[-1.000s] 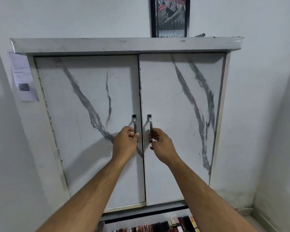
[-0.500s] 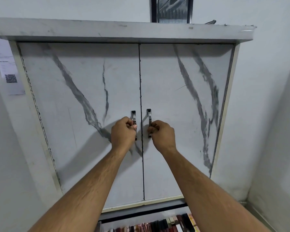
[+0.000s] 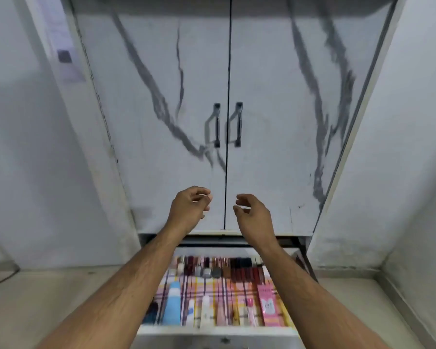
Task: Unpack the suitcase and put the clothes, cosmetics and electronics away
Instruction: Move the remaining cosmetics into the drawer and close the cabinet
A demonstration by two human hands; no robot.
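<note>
Left hand: the left hand [image 3: 190, 209] hung loosely curled and empty, clear of the cupboard doors [image 3: 166, 122].
Right hand: the right hand [image 3: 252, 212] was likewise relaxed, gripping nothing, below the two handles [image 3: 238, 124].
Doors: both were shut, seemingly closing off stored items.
Cosmetics: the cosmetics [image 3: 212, 293] lay in rows in the open drawer [image 3: 217, 335] beneath, probably left out for closing.

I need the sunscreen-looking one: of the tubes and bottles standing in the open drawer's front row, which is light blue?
The tall light-blue tube, near the left end of the open white drawer; its neighbours are white, pink or dark.
</note>
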